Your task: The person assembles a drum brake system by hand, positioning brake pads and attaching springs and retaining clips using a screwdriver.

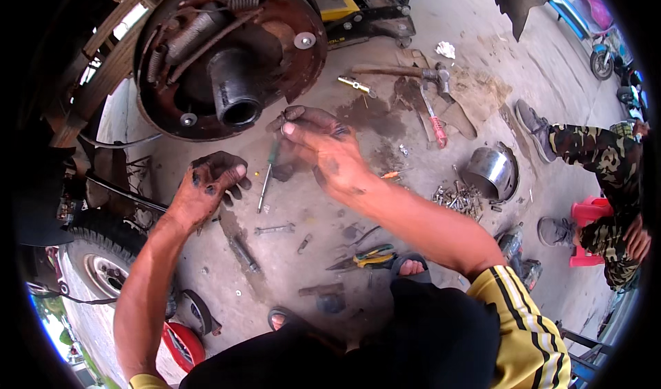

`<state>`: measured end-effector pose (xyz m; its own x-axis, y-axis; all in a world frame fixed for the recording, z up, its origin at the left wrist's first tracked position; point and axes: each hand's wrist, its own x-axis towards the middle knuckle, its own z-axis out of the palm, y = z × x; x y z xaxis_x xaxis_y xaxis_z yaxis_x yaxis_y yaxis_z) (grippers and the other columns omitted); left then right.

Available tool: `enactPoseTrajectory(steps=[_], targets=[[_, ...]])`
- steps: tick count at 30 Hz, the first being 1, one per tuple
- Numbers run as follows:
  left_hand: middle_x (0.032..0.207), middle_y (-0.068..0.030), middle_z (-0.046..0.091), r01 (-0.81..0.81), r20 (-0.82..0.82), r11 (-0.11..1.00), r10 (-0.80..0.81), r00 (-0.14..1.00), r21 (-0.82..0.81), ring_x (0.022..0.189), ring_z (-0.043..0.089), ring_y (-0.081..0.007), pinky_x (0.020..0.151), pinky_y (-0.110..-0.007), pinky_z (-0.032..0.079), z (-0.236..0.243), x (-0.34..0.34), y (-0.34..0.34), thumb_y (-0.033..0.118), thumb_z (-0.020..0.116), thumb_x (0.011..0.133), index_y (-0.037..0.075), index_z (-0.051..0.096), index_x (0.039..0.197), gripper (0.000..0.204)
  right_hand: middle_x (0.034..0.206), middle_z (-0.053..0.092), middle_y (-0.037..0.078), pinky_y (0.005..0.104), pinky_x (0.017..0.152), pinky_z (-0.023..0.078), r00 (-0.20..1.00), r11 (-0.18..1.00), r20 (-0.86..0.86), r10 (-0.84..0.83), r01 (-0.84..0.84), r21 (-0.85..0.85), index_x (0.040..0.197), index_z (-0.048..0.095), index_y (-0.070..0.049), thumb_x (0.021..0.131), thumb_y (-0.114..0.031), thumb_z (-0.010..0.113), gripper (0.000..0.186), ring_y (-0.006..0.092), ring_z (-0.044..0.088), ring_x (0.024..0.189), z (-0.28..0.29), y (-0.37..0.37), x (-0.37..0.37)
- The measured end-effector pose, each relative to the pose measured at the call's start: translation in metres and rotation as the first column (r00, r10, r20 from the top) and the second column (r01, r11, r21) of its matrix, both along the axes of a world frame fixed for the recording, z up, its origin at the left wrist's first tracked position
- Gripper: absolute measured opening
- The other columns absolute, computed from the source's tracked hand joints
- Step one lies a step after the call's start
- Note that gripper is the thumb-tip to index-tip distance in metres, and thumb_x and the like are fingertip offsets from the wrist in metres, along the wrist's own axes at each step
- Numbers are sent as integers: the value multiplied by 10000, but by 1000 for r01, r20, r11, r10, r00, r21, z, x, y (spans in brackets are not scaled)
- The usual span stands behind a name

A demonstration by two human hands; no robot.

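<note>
The open brake assembly [275, 38], a rusty round plate with springs and a greasy central hub tube [237, 89], fills the upper left. Just below and right of the hub, my right hand [330, 148] is closed in a pinch; what is between thumb and fingers is too small and dark to name. Under its fingertips a green-handled screwdriver [270, 165] points down; whether the hand touches it I cannot tell. My left hand [200, 189] is below the plate, its blackened fingers curled against the thumb, their contents hidden.
On the floor are a hammer [434, 76], a red-handled screwdriver [438, 131], a wrench [275, 228], pliers [372, 257] and a pile of bolts [458, 197] beside a metal drum [490, 172]. A floor jack [365, 10] stands behind. Another person's camouflage-clad legs [585, 148] are at right.
</note>
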<state>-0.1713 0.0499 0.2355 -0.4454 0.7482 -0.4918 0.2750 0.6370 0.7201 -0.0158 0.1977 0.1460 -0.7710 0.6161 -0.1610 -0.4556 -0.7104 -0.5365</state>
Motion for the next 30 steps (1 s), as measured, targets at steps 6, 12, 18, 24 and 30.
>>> enactPoseTrajectory(steps=[6,12,18,24,30], targets=[[998,-132,709,-306,233,901,240,942,308,796,624,-162,691,-286,499,-17,2,3,328,652,965,-15,607,1194,415,1081,679,93,352,925,536,992,996,-99,-77,72,-60,1125,619,-4,879,-16,723,268,208,651,997,-9,-11,-31],[1010,-126,711,-355,287,849,254,924,390,806,631,-161,697,-301,513,-20,0,9,336,656,966,-9,621,1171,402,1085,680,74,327,911,532,998,997,-1,-62,62,-41,1143,631,-10,898,-59,721,266,180,647,982,-4,-20,-37],[965,-118,713,-325,269,862,231,935,390,779,624,-156,676,-285,499,-26,-5,2,287,671,955,-16,640,1152,362,1100,682,51,284,888,525,1000,1000,-12,-6,6,-13,1186,627,-13,923,-105,707,290,147,637,997,-1,-24,-30],[911,-103,714,-378,411,847,215,886,372,742,623,-142,662,-271,498,-30,8,-4,214,711,922,-20,670,1107,300,1114,673,25,284,915,505,995,996,-55,84,-83,31,1227,615,-30,937,-115,690,312,127,619,1032,-6,-27,-20],[869,-60,697,-496,578,779,218,787,382,717,605,-128,668,-263,493,-23,26,7,196,738,900,-1,684,1089,278,1129,665,38,311,920,506,987,989,-97,127,-118,87,1219,609,-36,944,-112,671,292,148,614,1037,-14,-29,-13]])
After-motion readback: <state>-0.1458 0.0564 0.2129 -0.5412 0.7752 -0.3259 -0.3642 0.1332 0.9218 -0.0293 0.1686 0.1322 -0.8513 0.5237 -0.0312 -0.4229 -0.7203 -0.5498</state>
